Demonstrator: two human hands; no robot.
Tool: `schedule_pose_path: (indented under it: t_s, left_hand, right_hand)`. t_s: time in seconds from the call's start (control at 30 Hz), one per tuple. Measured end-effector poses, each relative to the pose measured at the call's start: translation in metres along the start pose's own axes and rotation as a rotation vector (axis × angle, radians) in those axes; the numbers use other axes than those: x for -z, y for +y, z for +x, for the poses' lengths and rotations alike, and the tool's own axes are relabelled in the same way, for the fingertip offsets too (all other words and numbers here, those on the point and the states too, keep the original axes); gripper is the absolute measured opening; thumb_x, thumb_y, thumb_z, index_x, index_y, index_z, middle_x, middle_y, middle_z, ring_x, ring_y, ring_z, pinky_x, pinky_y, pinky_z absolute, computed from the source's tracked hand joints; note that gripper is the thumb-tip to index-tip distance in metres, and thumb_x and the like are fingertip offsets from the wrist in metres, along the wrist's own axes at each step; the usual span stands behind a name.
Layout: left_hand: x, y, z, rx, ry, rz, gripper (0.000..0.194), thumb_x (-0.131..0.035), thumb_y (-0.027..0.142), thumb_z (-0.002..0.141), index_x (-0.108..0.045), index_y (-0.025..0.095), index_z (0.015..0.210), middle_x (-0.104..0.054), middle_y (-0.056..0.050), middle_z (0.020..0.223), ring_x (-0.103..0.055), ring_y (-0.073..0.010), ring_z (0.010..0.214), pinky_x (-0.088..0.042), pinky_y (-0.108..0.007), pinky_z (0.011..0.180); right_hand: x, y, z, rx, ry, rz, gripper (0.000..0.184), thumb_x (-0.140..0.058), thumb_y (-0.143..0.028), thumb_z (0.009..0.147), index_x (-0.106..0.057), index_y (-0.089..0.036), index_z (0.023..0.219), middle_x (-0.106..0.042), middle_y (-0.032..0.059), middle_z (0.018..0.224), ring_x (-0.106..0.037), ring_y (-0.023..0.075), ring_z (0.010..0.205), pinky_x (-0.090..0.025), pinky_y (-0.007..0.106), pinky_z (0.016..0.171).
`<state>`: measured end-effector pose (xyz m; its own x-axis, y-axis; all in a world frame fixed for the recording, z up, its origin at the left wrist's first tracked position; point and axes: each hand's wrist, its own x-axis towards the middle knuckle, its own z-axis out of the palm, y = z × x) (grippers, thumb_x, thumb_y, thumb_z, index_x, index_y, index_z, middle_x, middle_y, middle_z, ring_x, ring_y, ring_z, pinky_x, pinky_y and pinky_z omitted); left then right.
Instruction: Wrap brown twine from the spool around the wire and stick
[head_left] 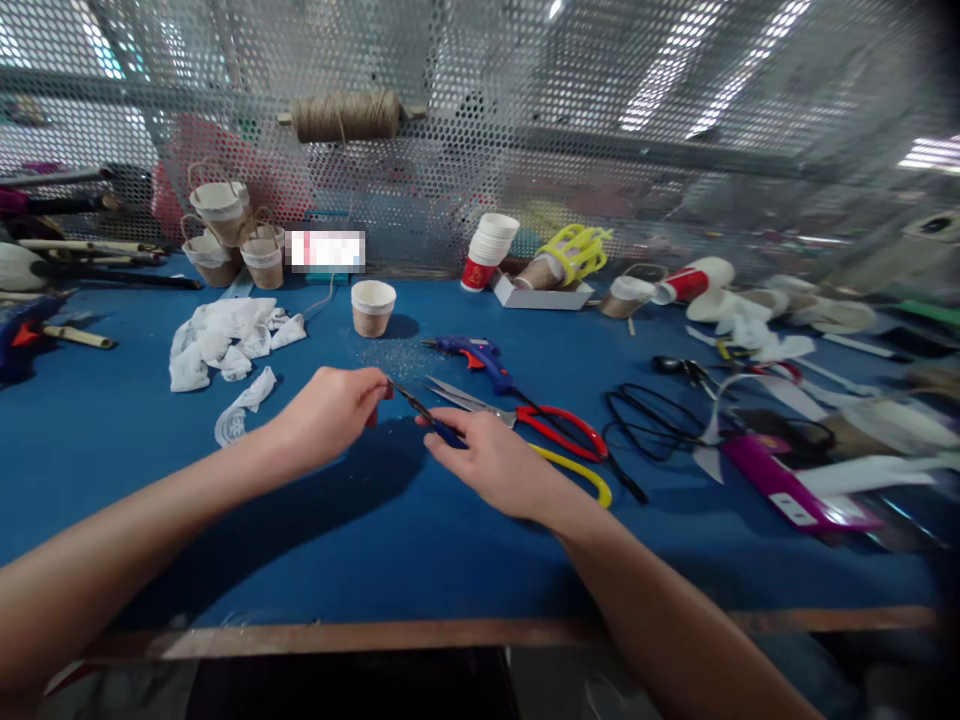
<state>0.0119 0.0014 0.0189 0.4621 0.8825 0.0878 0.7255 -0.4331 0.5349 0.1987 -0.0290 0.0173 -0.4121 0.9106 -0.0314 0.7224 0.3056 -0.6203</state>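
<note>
My right hand point(491, 460) is closed around the blue handles of slim dark-jawed pliers point(414, 403), which point up and to the left. Their tip meets the fingertips of my left hand point(334, 408), which is pinched shut; whatever lies between its fingers is too small to make out. Beyond the hands stands a cup point(373, 309) wrapped in brown twine with a white lace rim, and small pale crumbs are scattered before it. A blue glue gun point(478, 360) lies behind my right hand. Next to it are scissors point(559, 428) with red and yellow handles, partly hidden by that hand.
White lace point(217, 340) is heaped on the left, with a loose strip point(244, 408) nearer me. Twine-covered baskets point(221, 210) and stacked paper cups point(491, 250) stand at the back. A black cable point(637, 425) and a purple power strip point(795, 485) lie right.
</note>
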Motion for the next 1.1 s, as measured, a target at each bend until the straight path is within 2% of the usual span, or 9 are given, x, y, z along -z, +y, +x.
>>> schedule_pose_path:
  t_s: [0.1,0.17,0.23,0.3,0.57,0.63,0.77,0.83,1.1]
  left_hand:
    - [0.018,-0.008,0.0,0.063,-0.339,-0.673,0.022,-0.037,0.028,0.085,-0.055,0.015,0.085,-0.059,0.0,0.063,-0.042,-0.0053,0.043,-0.032,-0.017,0.041]
    - [0.022,-0.014,-0.001,0.094,-0.487,-0.973,0.018,-0.042,0.026,0.084,-0.056,0.015,0.085,-0.057,0.002,0.057,-0.037,-0.0033,0.038,-0.029,-0.015,0.039]
    - [0.02,-0.018,-0.002,0.118,-0.546,-1.166,0.016,-0.045,0.024,0.083,-0.057,0.014,0.083,-0.056,0.002,0.054,-0.036,-0.0025,0.036,-0.027,-0.015,0.037]
    - [0.015,-0.018,-0.002,0.13,-0.512,-1.256,0.015,-0.047,0.022,0.081,-0.058,0.013,0.08,-0.057,0.001,0.056,-0.038,-0.0022,0.036,-0.027,-0.014,0.036]
    - [0.005,-0.004,-0.005,0.101,-0.176,-1.035,0.015,-0.049,0.022,0.081,-0.058,0.01,0.076,-0.059,-0.001,0.061,-0.042,-0.0023,0.041,-0.027,-0.014,0.038]
    - [0.005,-0.004,-0.006,0.131,-0.169,-1.028,0.016,-0.049,0.023,0.081,-0.057,0.01,0.077,-0.057,0.0,0.061,-0.041,-0.0021,0.041,-0.026,-0.014,0.038]
    - [0.004,-0.006,-0.004,0.168,-0.289,-1.189,0.018,-0.047,0.026,0.082,-0.056,0.011,0.077,-0.053,0.002,0.056,-0.031,-0.0002,0.038,-0.022,-0.014,0.038]
    - [0.004,-0.007,-0.003,0.167,-0.298,-1.211,0.018,-0.049,0.027,0.081,-0.056,0.011,0.076,-0.051,0.003,0.053,-0.027,0.0002,0.036,-0.019,-0.014,0.037]
    - [-0.002,0.0,-0.007,0.031,0.028,-0.746,0.019,-0.046,0.027,0.08,-0.057,0.013,0.072,-0.052,0.003,0.054,-0.036,-0.0041,0.044,-0.026,-0.017,0.042]
  right_hand:
    - [0.001,0.004,0.002,0.211,0.067,0.002,0.025,-0.045,-0.018,0.08,-0.058,-0.016,0.101,-0.063,0.0043,0.088,-0.056,0.0154,0.079,-0.043,0.026,0.071]
    - [0.0,0.007,0.003,0.307,0.111,-0.037,0.029,-0.047,-0.016,0.078,-0.056,-0.017,0.106,-0.063,0.0052,0.093,-0.057,0.0166,0.085,-0.044,0.027,0.075]
    - [0.0,0.01,0.003,0.348,0.149,-0.084,0.032,-0.049,-0.017,0.077,-0.054,-0.016,0.109,-0.063,0.0063,0.093,-0.057,0.0181,0.087,-0.045,0.029,0.076]
    - [-0.001,0.013,0.004,0.356,0.171,-0.112,0.034,-0.049,-0.018,0.078,-0.053,-0.016,0.112,-0.063,0.0073,0.094,-0.058,0.0192,0.089,-0.046,0.031,0.078]
    - [0.0,0.011,0.003,0.332,0.177,-0.107,0.032,-0.048,-0.02,0.081,-0.052,-0.018,0.112,-0.063,0.0066,0.096,-0.058,0.0193,0.092,-0.047,0.033,0.081]
    - [0.0,0.01,0.002,0.326,0.175,-0.104,0.031,-0.047,-0.02,0.081,-0.053,-0.019,0.112,-0.063,0.0057,0.094,-0.058,0.0192,0.092,-0.047,0.032,0.08]
    - [-0.001,0.011,0.002,0.322,0.19,-0.132,0.032,-0.049,-0.018,0.079,-0.053,-0.018,0.11,-0.063,0.006,0.095,-0.058,0.0198,0.094,-0.047,0.032,0.082]
    - [-0.001,0.012,0.003,0.323,0.207,-0.148,0.033,-0.051,-0.018,0.078,-0.053,-0.017,0.111,-0.062,0.0075,0.099,-0.058,0.0204,0.094,-0.047,0.033,0.082]
    - [-0.005,0.011,0.003,0.296,0.236,-0.146,0.032,-0.05,-0.021,0.078,-0.052,-0.016,0.11,-0.062,0.0087,0.098,-0.057,0.0209,0.093,-0.047,0.035,0.082]
